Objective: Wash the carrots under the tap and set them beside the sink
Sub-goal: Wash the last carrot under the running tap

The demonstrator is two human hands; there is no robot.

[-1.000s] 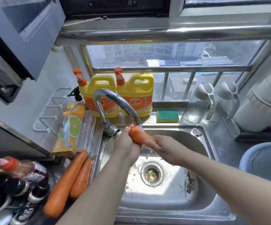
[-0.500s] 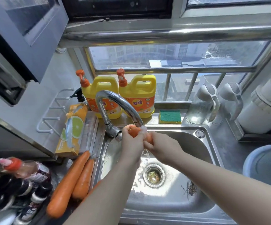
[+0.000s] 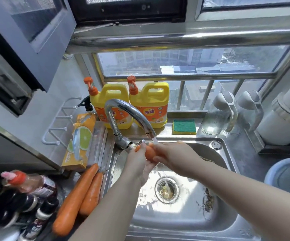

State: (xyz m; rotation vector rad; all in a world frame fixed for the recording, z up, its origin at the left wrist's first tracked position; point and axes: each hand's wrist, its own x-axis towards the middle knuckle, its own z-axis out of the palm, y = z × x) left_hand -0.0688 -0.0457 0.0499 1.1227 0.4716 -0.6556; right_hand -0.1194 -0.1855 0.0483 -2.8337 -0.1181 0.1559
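**Rinsing a carrot under the running tap**

Head view. Compared with half a second ago, the right hand (image 3: 173,155) has slid further along the carrot (image 3: 149,152), so that an orange stretch now shows between the two hands. The pair already set down has not moved. The carrot lies roughly level over the sink (image 3: 184,211), just below the spout of the tap (image 3: 128,112), and the water stream (image 3: 155,140) falls onto it at the gap between the hands. The left hand (image 3: 137,164) grips the end nearer the tap base with its fingers curled round it. The right hand wraps the other part, its fingers folded over the top and its thumb beneath. A little orange shows past its knuckles. Water runs off toward the drain (image 3: 166,190).

The two carrots (image 3: 76,200) lie side by side on the surface (image 3: 69,184) to the left of the sink, touching each other, with their tips toward the back.

Step in hand, as judged: washing the third carrot by rubbing it under the flow, with two carrots seemingly done. The next move probably calls for turning the carrot so that its covered parts meet the water. The person would then carry it left over the rim and lay it next to the pair. A firm grip is needed, since wet carrot is likely slippery.
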